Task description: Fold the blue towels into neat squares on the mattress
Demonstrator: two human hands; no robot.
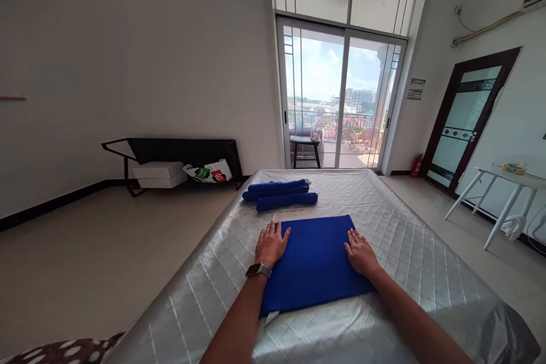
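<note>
A blue cloth (pixel 318 264), folded into a flat rectangle, lies on the silvery quilted cover (pixel 396 307) of a bed or table. My left hand (pixel 272 243), with a watch (pixel 258 271) on the wrist, rests flat on the cloth's left edge. Flat on the right edge is my right hand (pixel 359 251), its fingers stretched toward the far side. A small white tag (pixel 272 317) sticks out at the near left corner. Beyond the cloth, several rolled blue cloths (pixel 286 201) lie side by side.
Against the left wall lies a black folding frame (pixel 183 151) with a white box (pixel 158 174) and a printed bag (pixel 209 172). Glass sliding doors (pixel 341 96) stand behind the covered surface. A white table (pixel 512 176) is at the right. Brown spotted fabric (pixel 68 351) shows bottom left.
</note>
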